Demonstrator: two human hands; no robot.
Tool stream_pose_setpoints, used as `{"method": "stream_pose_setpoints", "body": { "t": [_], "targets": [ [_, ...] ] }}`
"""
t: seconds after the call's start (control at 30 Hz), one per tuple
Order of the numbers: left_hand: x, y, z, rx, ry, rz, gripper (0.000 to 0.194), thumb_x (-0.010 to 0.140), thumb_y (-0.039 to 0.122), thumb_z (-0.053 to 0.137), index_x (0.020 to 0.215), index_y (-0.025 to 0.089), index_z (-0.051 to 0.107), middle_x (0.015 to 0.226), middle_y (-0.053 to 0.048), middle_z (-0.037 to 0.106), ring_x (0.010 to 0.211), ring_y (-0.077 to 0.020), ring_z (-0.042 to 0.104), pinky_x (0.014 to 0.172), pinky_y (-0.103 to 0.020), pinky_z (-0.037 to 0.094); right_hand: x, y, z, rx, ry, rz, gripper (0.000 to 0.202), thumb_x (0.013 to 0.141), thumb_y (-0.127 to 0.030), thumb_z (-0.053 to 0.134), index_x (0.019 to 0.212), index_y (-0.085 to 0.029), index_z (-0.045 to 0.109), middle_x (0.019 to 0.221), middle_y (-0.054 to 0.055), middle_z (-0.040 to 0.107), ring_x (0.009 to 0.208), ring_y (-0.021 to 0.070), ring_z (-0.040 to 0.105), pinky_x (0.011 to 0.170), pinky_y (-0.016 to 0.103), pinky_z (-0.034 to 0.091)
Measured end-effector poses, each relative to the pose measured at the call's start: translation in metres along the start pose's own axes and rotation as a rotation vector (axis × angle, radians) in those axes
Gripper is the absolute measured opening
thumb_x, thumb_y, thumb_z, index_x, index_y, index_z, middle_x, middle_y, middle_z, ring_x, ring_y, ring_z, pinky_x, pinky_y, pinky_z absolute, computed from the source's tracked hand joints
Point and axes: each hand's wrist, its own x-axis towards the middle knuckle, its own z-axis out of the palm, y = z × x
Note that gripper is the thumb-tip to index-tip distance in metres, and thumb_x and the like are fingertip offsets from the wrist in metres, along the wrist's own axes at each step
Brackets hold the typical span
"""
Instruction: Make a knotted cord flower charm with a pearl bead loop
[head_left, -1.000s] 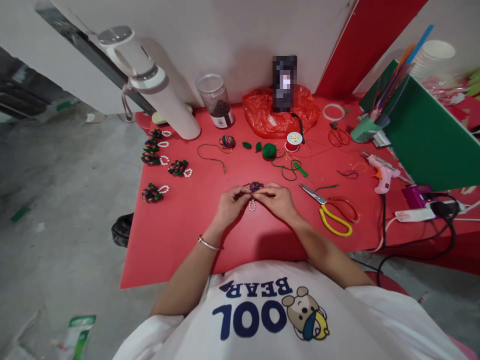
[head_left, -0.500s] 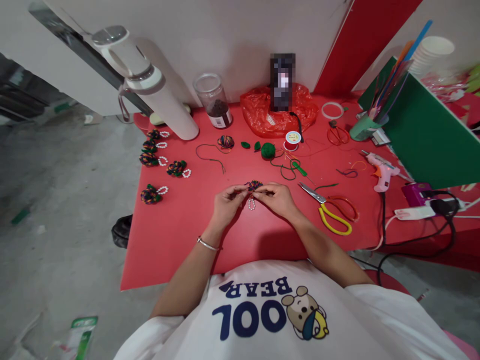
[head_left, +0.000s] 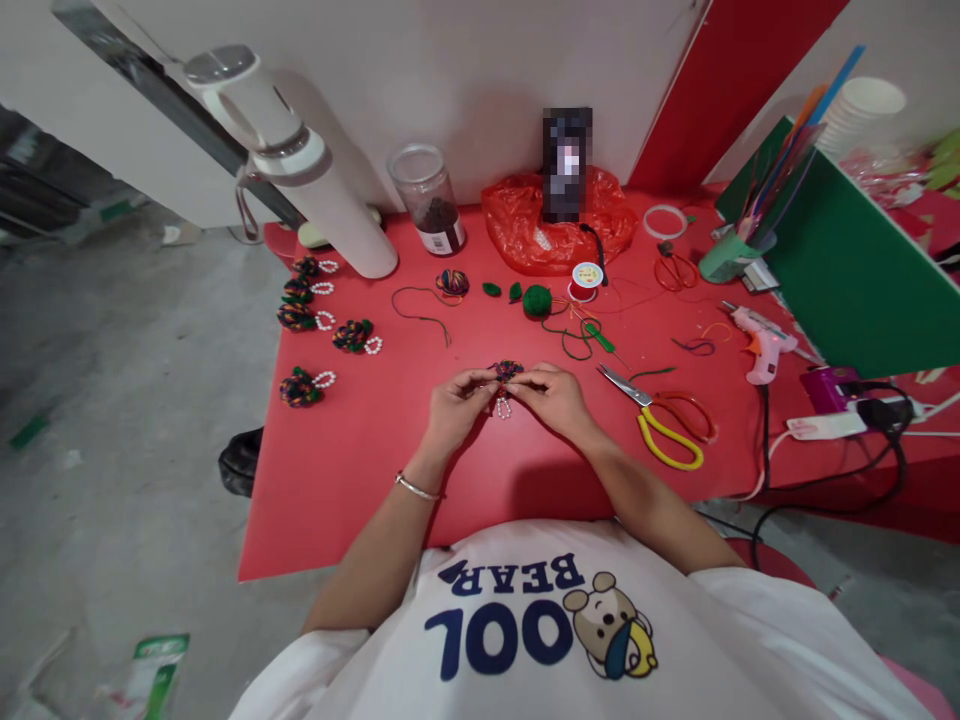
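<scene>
Between my fingertips, low over the red table (head_left: 352,480), is a small multicoloured yarn piece (head_left: 509,370) with a white bead loop (head_left: 504,408) hanging toward me. My left hand (head_left: 459,405) pinches its left side, and my right hand (head_left: 553,398) pinches its right side. The fingers hide part of the yarn. To the right of my right hand lie scissors (head_left: 651,412) with one yellow and one red handle, blades pointing away to the left. A ball of green yarn (head_left: 537,301) and two green leaf pieces (head_left: 492,290) lie beyond my hands.
Several yarn pieces with bead loops (head_left: 300,387) sit at the left. Behind stand a white thermos (head_left: 330,205), a clear jar (head_left: 439,215) and a phone (head_left: 566,165) by a red plastic bag (head_left: 510,225). A pink glue gun (head_left: 769,345), cables and a pen cup (head_left: 727,255) are at the right.
Almost nothing differs. Both hands keep pinching the yarn piece in the same place, which is turned very slightly; the view has shifted a little.
</scene>
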Motion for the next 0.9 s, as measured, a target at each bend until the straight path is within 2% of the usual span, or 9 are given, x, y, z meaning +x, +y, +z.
{"method": "stream_pose_setpoints", "body": {
  "t": [0.13,0.2,0.27,0.33,0.47,0.6,0.73,0.83,0.9],
  "targets": [
    [-0.001,0.001,0.0,0.011,0.066,0.007,0.026,0.068,0.034,0.083,0.087,0.016,0.076,0.063,0.0,0.066,0.05,-0.0092,0.053,0.053,-0.025,0.045,-0.003,-0.007,0.0,-0.073,0.154,-0.03,0.031,0.082,-0.031,0.076,0.112,-0.024,0.073,0.103,0.005,0.067,0.073,0.0138,0.061,0.069,0.027,0.05],
    [-0.001,-0.002,0.0,-0.004,0.096,0.008,0.026,0.068,0.034,0.083,0.086,0.017,0.076,0.066,0.0,0.068,0.052,-0.0095,0.054,0.055,-0.025,0.047,-0.006,-0.011,0.0,-0.147,0.206,-0.073,0.021,0.083,-0.032,0.074,0.102,-0.023,0.073,0.101,0.006,0.065,0.075,0.0153,0.06,0.071,0.029,0.051],
    [-0.001,-0.006,0.001,-0.027,0.111,0.012,0.026,0.068,0.033,0.084,0.087,0.017,0.076,0.071,-0.002,0.07,0.057,-0.0103,0.057,0.059,-0.025,0.048,-0.008,-0.014,0.003,-0.248,0.185,-0.137,0.009,0.086,-0.033,0.071,0.085,-0.024,0.073,0.088,0.005,0.066,0.078,0.0178,0.06,0.076,0.031,0.05],
    [0.0,-0.01,0.001,-0.041,0.115,0.022,0.027,0.067,0.033,0.084,0.088,0.017,0.076,0.075,-0.003,0.072,0.062,-0.0115,0.061,0.064,-0.026,0.05,-0.01,-0.016,0.006,-0.348,0.132,-0.195,0.016,0.088,-0.036,0.069,0.076,-0.026,0.072,0.077,0.005,0.066,0.08,0.0195,0.06,0.078,0.033,0.048],
    [0.0,-0.013,-0.002,-0.052,0.08,0.012,0.027,0.068,0.032,0.084,0.089,0.017,0.077,0.077,-0.003,0.073,0.064,-0.0113,0.061,0.065,-0.026,0.05,-0.014,-0.019,0.003,-0.404,0.096,-0.237,0.02,0.092,-0.035,0.064,0.078,-0.026,0.074,0.075,0.005,0.069,0.075,0.0188,0.061,0.074,0.032,0.047],
    [-0.002,-0.01,-0.006,-0.039,0.053,-0.026,0.025,0.068,0.032,0.084,0.087,0.017,0.077,0.07,-0.002,0.069,0.059,-0.0113,0.058,0.058,-0.025,0.046,-0.029,-0.024,-0.037,-0.537,0.202,-0.225,0.018,0.095,-0.029,0.058,0.094,-0.024,0.075,0.092,0.007,0.075,0.088,0.0222,0.065,0.085,0.035,0.049],
    [-0.002,-0.007,-0.008,-0.008,0.054,-0.028,0.026,0.069,0.032,0.083,0.089,0.016,0.077,0.065,-0.001,0.066,0.055,-0.0104,0.054,0.054,-0.024,0.043,-0.059,-0.019,-0.099,-0.857,0.245,-0.031,0.029,0.092,-0.026,0.056,0.117,-0.022,0.071,0.112,0.011,0.072,0.102,0.0287,0.064,0.086,0.041,0.05],
    [-0.001,-0.006,-0.007,-0.021,0.059,-0.026,0.028,0.067,0.031,0.084,0.089,0.016,0.077,0.067,-0.001,0.067,0.056,-0.0103,0.055,0.057,-0.024,0.045,-0.078,-0.015,-0.125,-0.92,0.278,0.045,0.025,0.092,-0.03,0.058,0.111,-0.023,0.073,0.105,0.011,0.073,0.099,0.0284,0.066,0.081,0.04,0.051],
    [0.0,-0.006,-0.006,-0.022,0.063,-0.019,0.027,0.066,0.03,0.084,0.088,0.016,0.077,0.067,-0.001,0.067,0.057,-0.0104,0.056,0.058,-0.025,0.046,-0.082,-0.017,-0.121,-0.817,0.285,0.026,0.02,0.093,-0.033,0.059,0.1,-0.025,0.076,0.097,0.008,0.075,0.093,0.0258,0.068,0.081,0.038,0.052]
  ]
}}
